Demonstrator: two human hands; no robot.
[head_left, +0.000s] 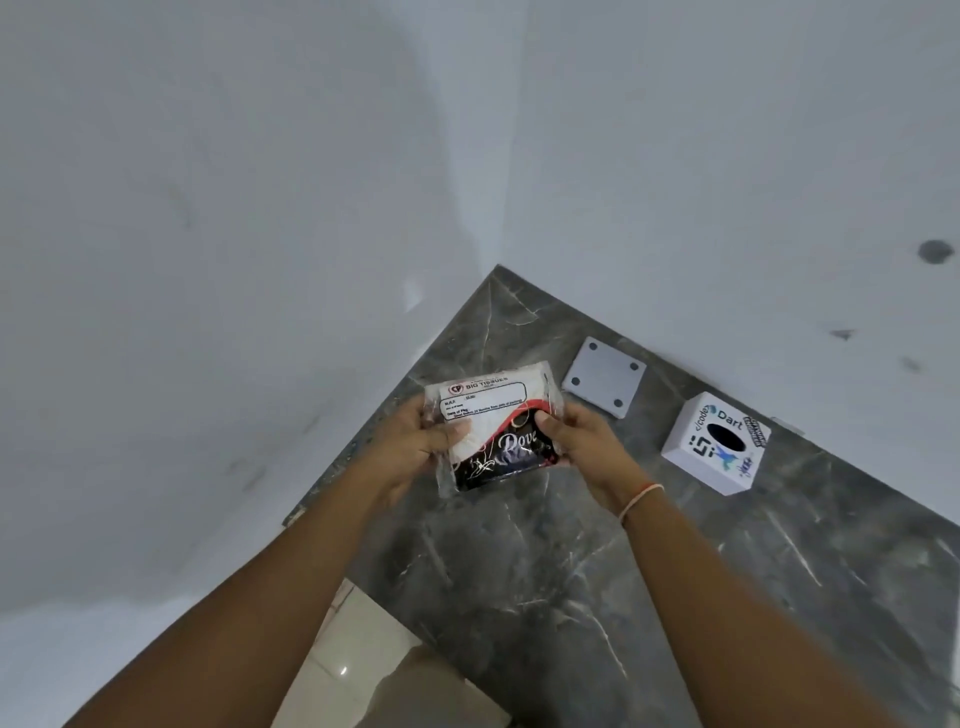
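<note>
A plastic pack of tissues (493, 423), white with a black and red printed band, is held up above the dark marble counter (571, 571). My left hand (415, 447) grips its left edge, thumb on the front. My right hand (576, 441) grips its right edge, thumb pressed on the wrapper. A white cube tissue box (714, 441) with stickers and a dark oval hole on top stands on the counter to the right. A flat grey square lid (605, 376) with corner holes lies beside it.
The counter fits into a corner between two white walls (260, 260). Its left edge drops to a pale tiled floor (358, 654). A thin band circles my right wrist.
</note>
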